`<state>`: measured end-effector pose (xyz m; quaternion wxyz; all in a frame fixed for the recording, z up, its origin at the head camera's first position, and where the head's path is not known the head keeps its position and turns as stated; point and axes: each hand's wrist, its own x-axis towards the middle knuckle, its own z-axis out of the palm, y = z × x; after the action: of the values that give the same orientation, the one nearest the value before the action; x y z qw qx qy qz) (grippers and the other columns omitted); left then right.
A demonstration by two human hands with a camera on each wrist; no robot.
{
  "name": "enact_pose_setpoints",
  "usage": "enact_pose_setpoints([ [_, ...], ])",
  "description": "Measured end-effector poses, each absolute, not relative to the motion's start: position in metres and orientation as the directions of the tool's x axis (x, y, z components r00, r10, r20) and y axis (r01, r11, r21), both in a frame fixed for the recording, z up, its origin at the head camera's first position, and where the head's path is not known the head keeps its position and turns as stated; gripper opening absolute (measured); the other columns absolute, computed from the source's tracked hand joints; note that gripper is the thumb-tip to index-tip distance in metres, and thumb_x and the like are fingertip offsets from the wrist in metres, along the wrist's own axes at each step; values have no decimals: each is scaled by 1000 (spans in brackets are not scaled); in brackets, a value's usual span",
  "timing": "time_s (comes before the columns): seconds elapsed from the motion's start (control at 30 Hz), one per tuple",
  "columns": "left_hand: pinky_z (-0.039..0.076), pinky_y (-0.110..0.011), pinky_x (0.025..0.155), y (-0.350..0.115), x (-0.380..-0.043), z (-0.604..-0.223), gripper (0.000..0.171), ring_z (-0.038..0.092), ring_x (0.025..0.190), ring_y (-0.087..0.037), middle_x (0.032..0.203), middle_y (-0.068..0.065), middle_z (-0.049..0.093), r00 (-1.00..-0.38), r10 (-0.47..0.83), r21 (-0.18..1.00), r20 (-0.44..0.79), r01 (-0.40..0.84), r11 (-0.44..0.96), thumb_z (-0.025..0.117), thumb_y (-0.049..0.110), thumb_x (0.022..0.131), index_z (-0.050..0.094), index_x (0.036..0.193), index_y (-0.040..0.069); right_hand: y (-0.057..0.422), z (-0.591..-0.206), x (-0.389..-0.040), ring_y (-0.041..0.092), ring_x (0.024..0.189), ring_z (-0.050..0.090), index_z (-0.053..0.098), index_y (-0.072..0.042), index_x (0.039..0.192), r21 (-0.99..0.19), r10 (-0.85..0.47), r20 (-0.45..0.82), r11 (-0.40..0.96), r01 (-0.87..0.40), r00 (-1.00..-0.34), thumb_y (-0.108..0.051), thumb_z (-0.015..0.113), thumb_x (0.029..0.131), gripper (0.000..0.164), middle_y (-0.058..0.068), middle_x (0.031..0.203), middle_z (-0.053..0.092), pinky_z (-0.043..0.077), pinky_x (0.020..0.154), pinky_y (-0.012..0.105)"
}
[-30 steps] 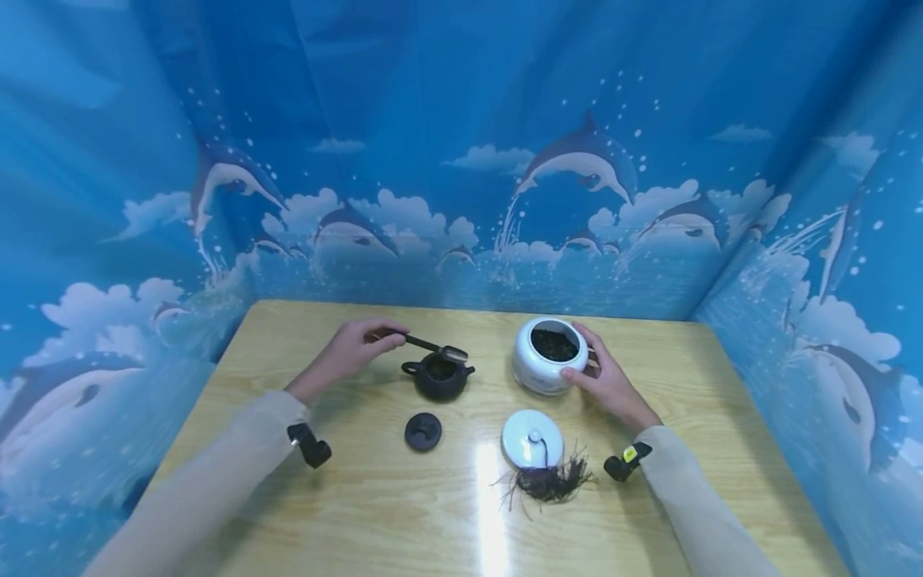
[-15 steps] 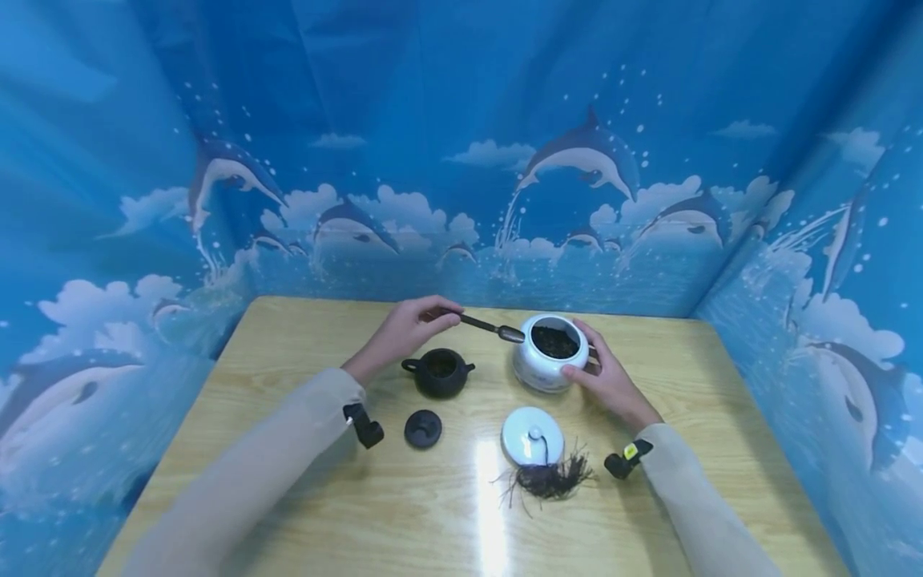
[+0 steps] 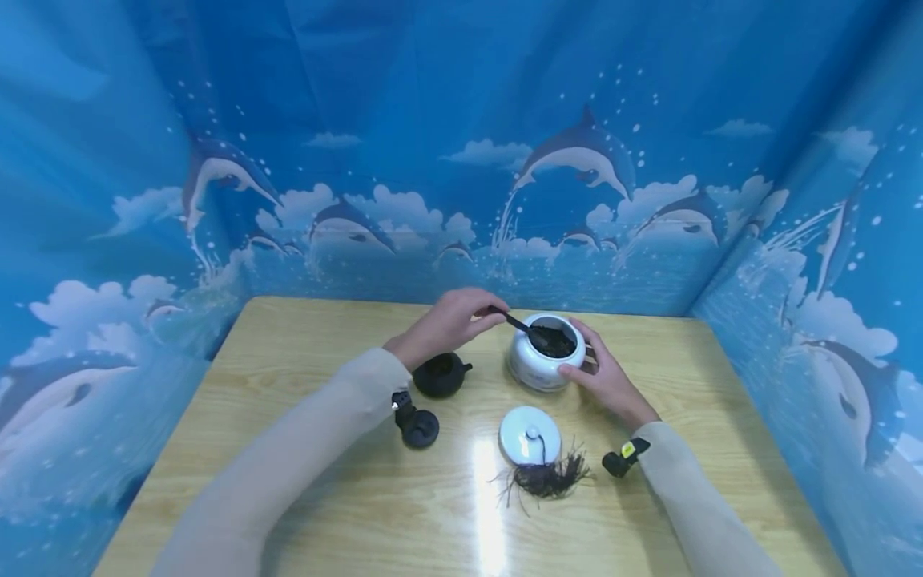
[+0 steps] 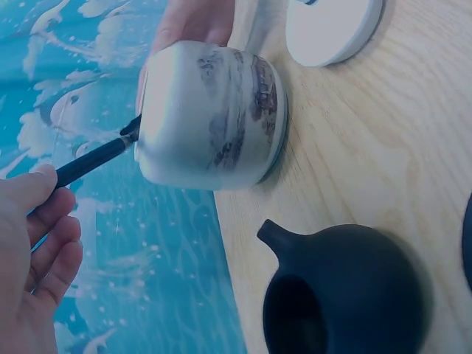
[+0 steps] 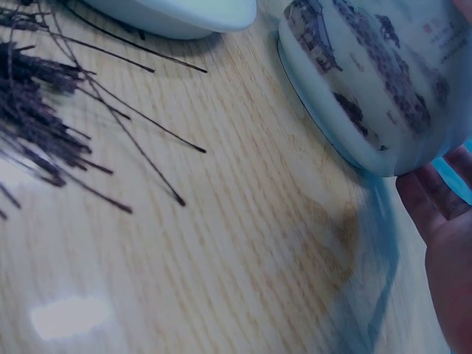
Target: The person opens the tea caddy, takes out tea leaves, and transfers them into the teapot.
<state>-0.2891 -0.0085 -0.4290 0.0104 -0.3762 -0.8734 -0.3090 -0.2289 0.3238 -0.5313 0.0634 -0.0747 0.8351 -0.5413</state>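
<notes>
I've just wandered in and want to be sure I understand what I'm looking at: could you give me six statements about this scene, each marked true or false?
1. The left hand holds a dark scoop dipped into the white jar. True.
2. The right hand touches nothing. False: it grips the white jar.
3. The white jar is covered. False: its mouth is open, and the white lid lies on the table.
4. A dark stringy bundle lies at the white lid's edge. True.
5. The small pot is closed. False: the dark teapot stands open, its round dark lid apart from it.
6. The blue backdrop shows dolphins. True.
</notes>
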Motion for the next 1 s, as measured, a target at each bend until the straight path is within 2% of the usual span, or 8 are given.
enact_pose_setpoints([
  [0.17, 60, -37, 98, 8, -292, -425, 30, 69, 116, -16, 125, 0, 77, -649, 728, 391, 220, 743, 544, 62, 30, 113, 74, 137, 16, 326, -533, -230, 43, 155, 41, 17, -39, 175, -911, -188, -30, 409, -51, -982, -31, 76, 105, 92, 15, 175, 29, 40, 125, 57],
  [0.27, 58, -38, 105, 18, -292, -424, 30, 67, 124, -18, 132, 0, 76, -618, 758, 332, 208, 774, 540, 61, 29, 114, 74, 138, 16, 326, -533, -230, 42, 154, 41, 17, -39, 175, -912, -190, -33, 408, -49, -981, -30, 75, 106, 91, 16, 174, 29, 44, 121, 38],
  [0.4, 57, -37, 109, 29, -290, -425, 28, 67, 126, -19, 132, -1, 75, -591, 785, 269, 187, 799, 538, 62, 25, 114, 74, 137, 15, 326, -533, -229, 42, 154, 41, 16, -38, 175, -915, -196, -31, 401, -51, -980, -30, 74, 106, 91, 16, 174, 30, 44, 108, 15],
  [0.53, 57, -36, 110, 35, -288, -429, 28, 68, 124, -19, 131, -2, 76, -585, 796, 231, 158, 805, 546, 61, 25, 114, 74, 138, 15, 324, -533, -230, 42, 155, 40, 16, -38, 175, -917, -199, -36, 396, -47, -979, -31, 74, 106, 90, 16, 175, 29, 44, 106, 13],
  [0.63, 56, -37, 112, 38, -287, -431, 29, 68, 125, -19, 132, -2, 76, -603, 786, 241, 138, 790, 564, 61, 25, 114, 74, 138, 15, 324, -533, -231, 42, 155, 40, 16, -39, 175, -918, -200, -43, 394, -40, -979, -32, 74, 107, 90, 16, 175, 28, 44, 105, 12],
  [0.77, 56, -40, 113, 40, -286, -431, 30, 69, 127, -20, 133, -3, 76, -629, 768, 299, 121, 761, 576, 61, 27, 114, 74, 137, 14, 324, -533, -231, 43, 155, 40, 15, -39, 175, -915, -200, -45, 401, -40, -979, -31, 74, 107, 90, 16, 175, 27, 46, 108, 17],
  [0.9, 57, -40, 111, 42, -284, -432, 31, 70, 128, -21, 135, -4, 76, -647, 757, 405, 90, 718, 566, 61, 28, 114, 75, 137, 13, 324, -532, -231, 43, 156, 40, 14, -39, 175, -910, -197, -47, 412, -39, -979, -33, 74, 107, 91, 16, 176, 26, 44, 121, 41],
  [1.0, 59, -38, 109, 43, -283, -433, 31, 70, 128, -21, 136, -5, 76, -665, 743, 484, 78, 677, 554, 62, 28, 113, 76, 136, 12, 323, -531, -230, 44, 156, 39, 14, -38, 175, -913, -192, -49, 406, -34, -980, -33, 74, 106, 92, 17, 176, 26, 39, 125, 58],
])
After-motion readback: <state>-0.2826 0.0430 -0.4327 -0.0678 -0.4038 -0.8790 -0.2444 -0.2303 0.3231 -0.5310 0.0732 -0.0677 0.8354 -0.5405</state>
